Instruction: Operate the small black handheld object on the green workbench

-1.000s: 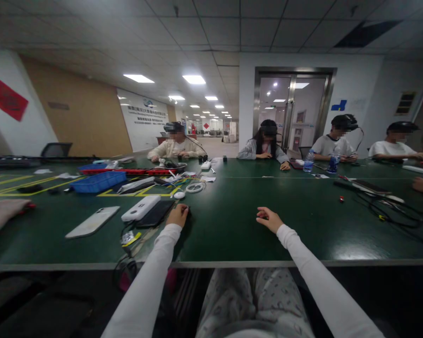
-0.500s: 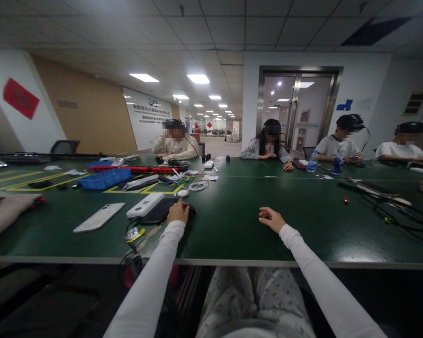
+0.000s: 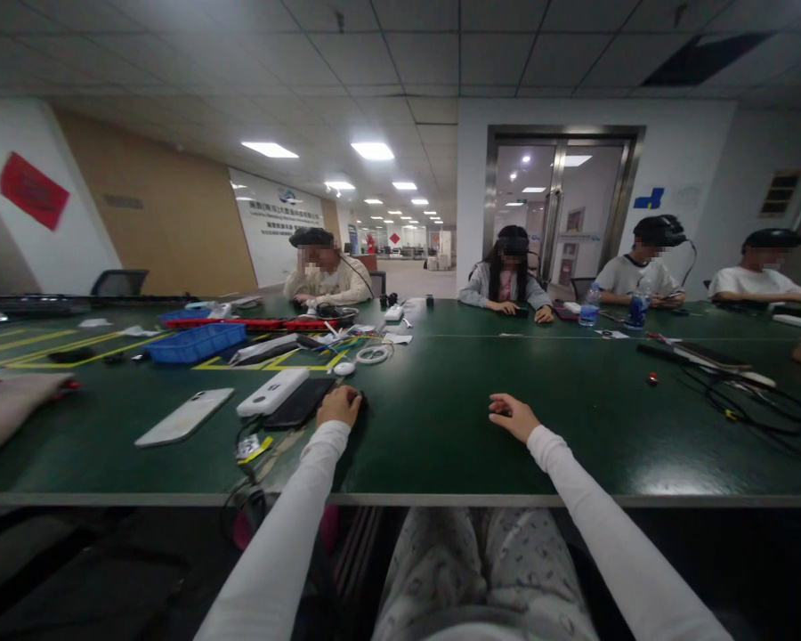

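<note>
My left hand [image 3: 339, 407] is curled over a small dark object [image 3: 363, 402] on the green table [image 3: 433, 427]; most of that object is hidden beneath the fingers. Just left of this hand lie a black flat case [image 3: 299, 402] and a white power bank [image 3: 272, 392]. A white phone [image 3: 184, 417] rests farther left. My right hand [image 3: 513, 417] hovers at or just above the bare tabletop, its fingers loosely bent and apart, with nothing in them.
A blue tray [image 3: 197, 343], tangled cables and a white cable coil [image 3: 372, 354] lie beyond my left hand. Black cables [image 3: 740, 401], a red piece [image 3: 652, 379] and two bottles [image 3: 636, 307] are at right. Several people sit around the table; someone's arm [image 3: 20, 405] reaches in at left.
My left hand has closed down over the dark object, covering more of it. My right hand keeps its pose. The person across at left has tilted their head, and the view has shifted slightly.
</note>
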The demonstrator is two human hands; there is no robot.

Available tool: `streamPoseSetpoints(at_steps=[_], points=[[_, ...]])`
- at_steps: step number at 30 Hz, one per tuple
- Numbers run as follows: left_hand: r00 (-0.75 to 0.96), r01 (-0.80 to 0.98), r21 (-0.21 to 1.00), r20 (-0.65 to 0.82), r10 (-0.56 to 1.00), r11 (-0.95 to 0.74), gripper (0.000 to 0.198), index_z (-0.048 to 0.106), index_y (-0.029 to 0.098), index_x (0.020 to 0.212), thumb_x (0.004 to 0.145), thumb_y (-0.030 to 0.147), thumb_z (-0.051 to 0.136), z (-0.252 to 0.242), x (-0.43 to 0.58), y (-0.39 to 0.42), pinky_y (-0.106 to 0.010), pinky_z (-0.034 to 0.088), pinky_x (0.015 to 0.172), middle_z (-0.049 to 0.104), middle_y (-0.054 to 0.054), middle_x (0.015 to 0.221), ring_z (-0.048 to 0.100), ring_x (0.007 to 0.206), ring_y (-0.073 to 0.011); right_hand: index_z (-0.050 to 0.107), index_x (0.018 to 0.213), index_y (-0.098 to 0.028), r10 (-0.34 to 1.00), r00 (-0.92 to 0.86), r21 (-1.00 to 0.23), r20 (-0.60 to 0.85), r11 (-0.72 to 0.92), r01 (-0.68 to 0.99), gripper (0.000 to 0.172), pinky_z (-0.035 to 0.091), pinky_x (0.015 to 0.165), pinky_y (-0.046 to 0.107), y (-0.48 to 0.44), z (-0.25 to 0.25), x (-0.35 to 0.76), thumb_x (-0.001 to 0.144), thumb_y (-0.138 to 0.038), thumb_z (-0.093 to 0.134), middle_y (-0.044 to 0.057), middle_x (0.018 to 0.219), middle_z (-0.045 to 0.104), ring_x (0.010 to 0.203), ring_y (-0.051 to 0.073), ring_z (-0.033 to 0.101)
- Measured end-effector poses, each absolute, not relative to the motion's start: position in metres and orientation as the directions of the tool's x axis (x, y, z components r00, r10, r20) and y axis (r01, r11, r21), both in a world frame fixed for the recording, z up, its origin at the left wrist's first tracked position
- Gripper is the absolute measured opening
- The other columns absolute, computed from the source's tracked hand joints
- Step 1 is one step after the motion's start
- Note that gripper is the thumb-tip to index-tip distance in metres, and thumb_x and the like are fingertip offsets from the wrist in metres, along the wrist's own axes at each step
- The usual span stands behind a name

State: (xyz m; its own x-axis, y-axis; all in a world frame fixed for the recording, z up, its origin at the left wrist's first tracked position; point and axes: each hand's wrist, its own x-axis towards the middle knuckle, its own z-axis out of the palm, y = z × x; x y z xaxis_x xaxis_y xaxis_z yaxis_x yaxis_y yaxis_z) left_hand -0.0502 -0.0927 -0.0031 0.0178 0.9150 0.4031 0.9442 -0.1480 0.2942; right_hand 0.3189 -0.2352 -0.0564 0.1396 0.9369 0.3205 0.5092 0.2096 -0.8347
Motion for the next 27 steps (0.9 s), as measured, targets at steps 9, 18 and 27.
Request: streamPoseSetpoints(at_steps=[9, 18, 27], points=[[0.019, 0.946, 0.293, 0.387, 0.922, -0.142, 0.02, 0.056, 0.021, 0.094, 0.08, 0.033, 0.048, -0.0027, -0.0502, -0.0925, -0.029, 0.043, 0.079, 0.06, -0.006, 0.099, 0.055, 0.095, -0.0182, 0.055, 0.107, -0.02, 0.937, 0.138, -0.831, 0.322, 0.209, 0.516, 0.041, 0.045, 0.088, 0.039, -0.2344, -0.0574, 0.3197, 0.067, -0.025, 0.064, 0.004, 0.097, 0.065, 0.09, 0.018, 0.061], [0.022, 0.946, 0.291, 0.376, 0.926, -0.141, 0.022, 0.056, 0.023, 0.097, 0.081, 0.035, 0.045, -0.0041, -0.0513, -0.0905, -0.029, 0.043, 0.078, 0.061, -0.005, 0.099, 0.055, 0.095, -0.018, 0.053, 0.109, -0.02, 0.95, 0.127, -0.838, 0.286, 0.184, 0.513, 0.042, 0.045, 0.089, 0.037, -0.2348, -0.0567, 0.3211, 0.069, -0.026, 0.063, 0.004, 0.099, 0.064, 0.093, 0.017, 0.059], [-0.007, 0.96, 0.265, 0.346, 0.938, -0.09, 0.026, 0.055, 0.025, 0.101, 0.082, 0.037, 0.043, -0.0032, -0.0506, -0.0902, -0.03, 0.043, 0.077, 0.061, -0.005, 0.103, 0.054, 0.098, -0.0187, 0.056, 0.105, -0.018, 0.94, 0.132, -0.827, 0.314, 0.202, 0.525, 0.039, 0.045, 0.086, 0.036, -0.2334, -0.0574, 0.3201, 0.067, -0.024, 0.063, 0.005, 0.097, 0.065, 0.09, 0.017, 0.06]])
